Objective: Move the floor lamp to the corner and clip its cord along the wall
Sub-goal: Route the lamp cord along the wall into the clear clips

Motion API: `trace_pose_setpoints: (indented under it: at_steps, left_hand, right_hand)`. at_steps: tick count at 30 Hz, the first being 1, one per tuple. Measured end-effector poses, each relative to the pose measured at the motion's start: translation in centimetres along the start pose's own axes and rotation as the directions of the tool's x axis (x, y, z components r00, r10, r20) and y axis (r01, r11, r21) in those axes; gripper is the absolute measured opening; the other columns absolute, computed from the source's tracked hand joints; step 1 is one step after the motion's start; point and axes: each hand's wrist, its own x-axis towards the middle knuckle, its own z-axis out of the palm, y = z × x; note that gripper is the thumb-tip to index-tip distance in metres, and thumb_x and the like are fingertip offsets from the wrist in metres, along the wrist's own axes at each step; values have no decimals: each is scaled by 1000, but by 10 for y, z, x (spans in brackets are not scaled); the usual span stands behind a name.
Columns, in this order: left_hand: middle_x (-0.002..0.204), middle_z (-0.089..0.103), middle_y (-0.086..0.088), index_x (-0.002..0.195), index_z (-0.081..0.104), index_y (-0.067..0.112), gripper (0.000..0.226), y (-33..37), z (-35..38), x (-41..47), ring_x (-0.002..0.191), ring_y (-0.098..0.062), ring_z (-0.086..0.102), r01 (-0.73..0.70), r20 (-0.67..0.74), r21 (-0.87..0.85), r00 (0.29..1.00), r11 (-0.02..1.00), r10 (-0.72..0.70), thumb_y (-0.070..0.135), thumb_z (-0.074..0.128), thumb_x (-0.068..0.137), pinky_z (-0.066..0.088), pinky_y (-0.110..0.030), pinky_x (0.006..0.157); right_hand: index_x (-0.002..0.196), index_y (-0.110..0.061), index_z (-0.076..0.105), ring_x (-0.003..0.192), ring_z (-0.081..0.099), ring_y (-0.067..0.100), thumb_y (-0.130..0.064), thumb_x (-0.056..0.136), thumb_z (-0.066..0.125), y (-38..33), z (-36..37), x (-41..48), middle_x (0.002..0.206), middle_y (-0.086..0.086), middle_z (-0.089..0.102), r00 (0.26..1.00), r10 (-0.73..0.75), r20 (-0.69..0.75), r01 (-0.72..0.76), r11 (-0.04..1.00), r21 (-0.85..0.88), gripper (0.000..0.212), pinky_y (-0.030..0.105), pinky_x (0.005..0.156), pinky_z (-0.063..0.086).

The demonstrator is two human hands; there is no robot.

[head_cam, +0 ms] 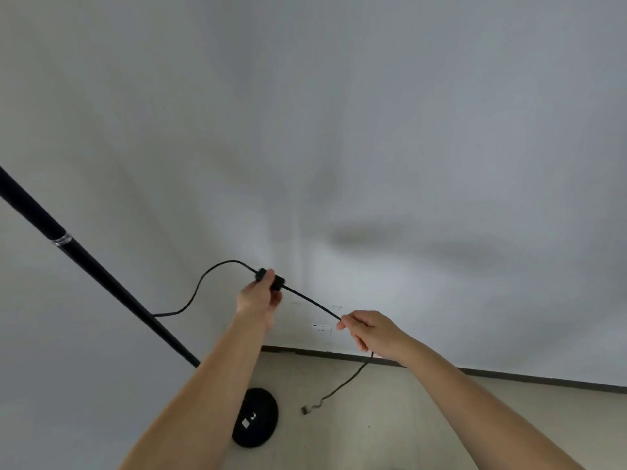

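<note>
The black floor lamp stands at the left, its pole (101,276) slanting down to a round black base (258,418) on the floor by the corner. Its black cord (203,283) loops out from the pole to an inline switch box (276,281). My left hand (259,298) grips that switch box, held up in front of the wall corner. My right hand (369,330) pinches the cord lower to the right, so the stretch between my hands is taut. The cord's loose end (305,409) trails down onto the floor.
Two white walls meet in a corner (298,232) straight ahead. A white wall socket (321,329) sits low on the right wall, with small pale marks (336,307) above it. A dark skirting strip (509,373) runs along the beige floor (390,429).
</note>
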Motion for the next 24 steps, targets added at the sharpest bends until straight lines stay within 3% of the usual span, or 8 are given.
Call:
trace_pose_setpoints:
  at_steps: [5, 9, 12, 15, 18, 20, 22, 24]
  left_hand:
    - [90, 66, -9, 99, 62, 6, 22, 41, -15, 14, 71, -16, 62, -150, -91, -74, 986, 986, 143, 25, 70, 91, 52, -24, 52]
    - [80, 64, -6, 90, 63, 6, 36, 18, -15, 6, 66, -16, 59, 40, 128, -53, 991, 998, -33, 42, 66, 90, 47, -30, 59]
    - [90, 68, -10, 105, 63, 1, 45, -21, -9, 0, 71, -18, 61, 167, 187, 93, 965, 981, -182, 44, 64, 91, 46, -31, 60]
    - [97, 66, -10, 106, 63, 3, 29, -57, -3, 2, 73, -18, 59, 211, 146, 115, 963, 971, -226, 31, 62, 95, 44, -30, 58]
    - [79, 54, -9, 99, 56, 4, 20, -86, -4, 19, 65, -17, 54, 250, 67, 104, 964, 963, -258, 23, 62, 96, 41, -29, 54]
    - [73, 46, -9, 103, 53, 4, 23, -108, -9, 33, 61, -18, 52, 305, 24, 119, 950, 945, -310, 25, 61, 97, 41, -29, 49]
    - [76, 49, -12, 106, 53, 2, 25, -132, -16, 50, 62, -19, 53, 350, -13, 82, 936, 933, -350, 24, 60, 97, 44, -27, 48]
    - [84, 60, -15, 108, 56, -1, 23, -153, -24, 68, 62, -17, 56, 360, -11, 32, 933, 932, -360, 20, 57, 99, 47, -24, 46]
  right_hand:
    - [90, -34, 72, 60, 52, 11, -46, 100, 47, 4, -10, 6, 65, -3, 52, 999, 0, -40, -2, 999, -32, 29, 19, 58, 42]
    - [87, -36, 71, 47, 35, 8, -45, 101, 47, 3, -6, 13, 54, -14, 40, 999, -34, -24, 34, 999, -11, 30, 22, 51, 32]
    - [90, -35, 71, 46, 38, 5, -44, 103, 47, -1, 2, 20, 57, -13, 42, 998, -55, -28, 56, 998, 31, 29, 18, 50, 34]
    - [95, -30, 71, 48, 43, -1, -42, 104, 46, 10, 12, 28, 52, -20, 51, 999, -47, -14, 48, 998, 51, 29, 13, 51, 34]
    - [98, -26, 74, 53, 45, -3, -40, 103, 48, 36, 23, 42, 58, -16, 56, 1000, 2, -24, 0, 997, 80, 31, 13, 52, 34]
    - [100, -22, 74, 45, 43, -3, -39, 103, 48, 58, 34, 53, 48, -17, 48, 999, 35, -19, -33, 995, 91, 31, 12, 47, 30]
    - [101, -22, 73, 41, 43, -3, -35, 104, 48, 80, 48, 65, 42, -20, 47, 999, 49, -10, -48, 994, 95, 29, 11, 47, 30]
    - [99, -25, 74, 42, 37, 3, -36, 104, 49, 103, 63, 78, 45, -12, 41, 998, 62, -14, -61, 993, 97, 28, 19, 49, 29]
